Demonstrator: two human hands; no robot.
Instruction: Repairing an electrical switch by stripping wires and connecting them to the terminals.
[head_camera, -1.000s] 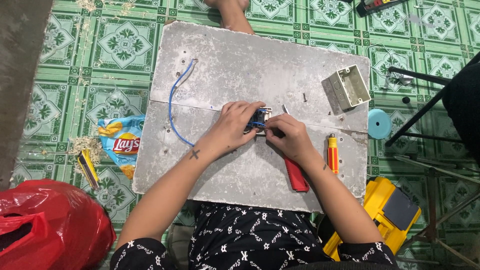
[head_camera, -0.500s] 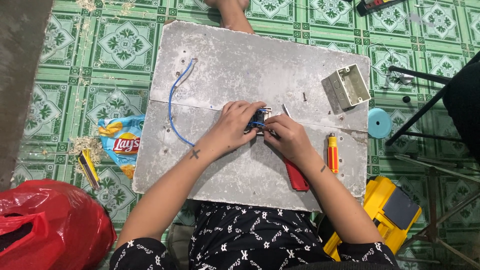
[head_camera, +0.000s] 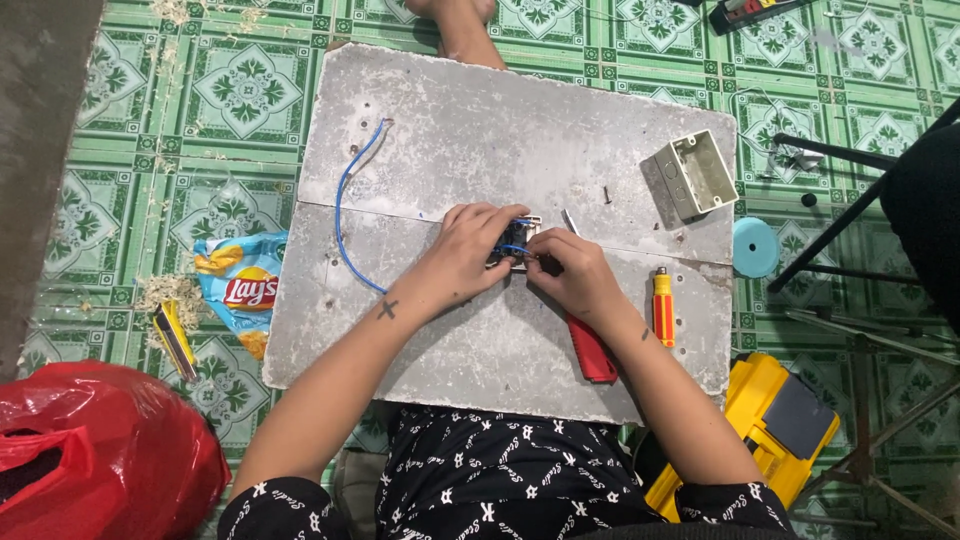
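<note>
A grey board (head_camera: 480, 130) lies on the green tiled floor in front of me. At its middle my left hand (head_camera: 462, 255) grips a small white electrical switch part (head_camera: 522, 235) with blue wires at it. A blue wire (head_camera: 345, 215) curves away from it to the board's upper left. My right hand (head_camera: 575, 278) holds a red-handled pliers (head_camera: 592, 352) whose jaws reach the switch part; the jaw tips are hidden behind my fingers.
On the board lie a grey open wall box (head_camera: 690, 175) at the upper right and an orange-handled screwdriver (head_camera: 663, 306). Off it: a blue roll of tape (head_camera: 755, 247), a yellow toolbox (head_camera: 785, 420), a snack bag (head_camera: 245, 290), a red plastic bag (head_camera: 95, 455), black stand legs (head_camera: 850, 200).
Both hands stay at the switch part; my right hand has shifted very slightly. Nothing else moved.
</note>
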